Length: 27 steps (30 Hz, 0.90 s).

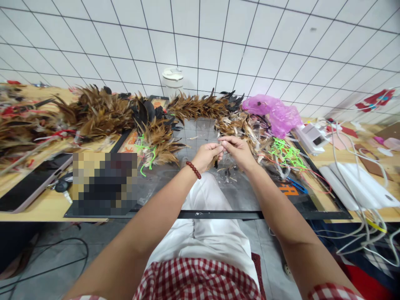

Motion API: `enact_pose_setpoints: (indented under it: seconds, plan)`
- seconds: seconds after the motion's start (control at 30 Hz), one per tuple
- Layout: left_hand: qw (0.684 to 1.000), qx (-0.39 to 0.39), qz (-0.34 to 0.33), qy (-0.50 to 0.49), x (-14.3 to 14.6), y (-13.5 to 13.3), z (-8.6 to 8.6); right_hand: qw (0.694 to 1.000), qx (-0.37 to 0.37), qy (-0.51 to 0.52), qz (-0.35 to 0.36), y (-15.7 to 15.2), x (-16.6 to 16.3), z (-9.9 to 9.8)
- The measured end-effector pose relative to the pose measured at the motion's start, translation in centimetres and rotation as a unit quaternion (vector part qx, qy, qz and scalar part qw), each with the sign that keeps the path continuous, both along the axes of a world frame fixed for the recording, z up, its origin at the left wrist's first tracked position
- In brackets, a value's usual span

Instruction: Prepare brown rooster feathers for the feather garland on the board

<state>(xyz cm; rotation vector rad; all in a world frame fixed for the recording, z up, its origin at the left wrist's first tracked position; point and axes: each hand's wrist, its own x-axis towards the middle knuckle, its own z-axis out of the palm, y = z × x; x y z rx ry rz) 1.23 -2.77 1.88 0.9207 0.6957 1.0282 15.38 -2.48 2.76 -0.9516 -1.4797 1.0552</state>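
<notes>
My left hand (pixel 206 156), with a bead bracelet (pixel 193 170) on its wrist, is closed in a pinch. Its fingertips meet those of my right hand (pixel 238 151), which is pinched too. Brown barbs of a small feather (pixel 215 161) show just under the joined fingers; the rest is hidden by them. Right behind my right hand lies a heap of loose brown and white feathers (pixel 239 127). To the left of my hands rests a bundle of brown and black feathers (pixel 162 141) with bright green string (pixel 151 158) at its end.
A long feather strip (pixel 203 105) lies along the back near a white lidded cup (pixel 173 81). At right are a pink plastic bag (pixel 275 110), tangled green string (pixel 286 152), blue snips (pixel 296 185) and white cables (pixel 359 166). A phone (pixel 34 183) and keys (pixel 62 185) lie left.
</notes>
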Motion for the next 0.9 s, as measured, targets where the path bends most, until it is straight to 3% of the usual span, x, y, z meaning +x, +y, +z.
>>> enact_pose_setpoints:
  seconds: [0.2,0.3,0.43,0.53,0.6,0.7,0.8,0.9]
  plan:
    - [0.999,-0.013,-0.031,-0.018,0.2,-0.3,0.1,0.998,0.033,-0.034,-0.035,0.3,0.1,-0.6]
    - [1.000,-0.009,-0.013,-0.006,0.0,-0.2,0.3,0.990,0.063,-0.094,-0.080,0.7,0.8,-0.3]
    - [0.999,-0.009,0.038,-0.019,-0.4,0.3,0.2,0.934,0.076,-0.307,-0.164,1.0,3.0,0.2]
    - [0.997,-0.020,0.069,-0.033,-0.4,0.6,0.0,0.878,0.062,-0.464,-0.101,0.9,4.6,0.4]
    - [0.996,-0.030,0.081,-0.036,-0.4,0.7,-0.1,0.863,0.066,-0.498,-0.056,0.8,5.0,0.4]
    - [0.995,-0.041,0.088,-0.030,-0.3,0.7,-0.1,0.905,0.063,-0.418,-0.048,0.8,4.5,0.4]
    - [0.995,-0.033,0.094,-0.024,-0.3,0.7,-0.2,0.974,-0.004,-0.216,-0.065,1.0,3.1,0.2]
    - [0.995,-0.008,0.099,-0.031,-0.3,0.8,-0.4,0.995,-0.081,-0.044,-0.049,1.2,1.8,-0.1]
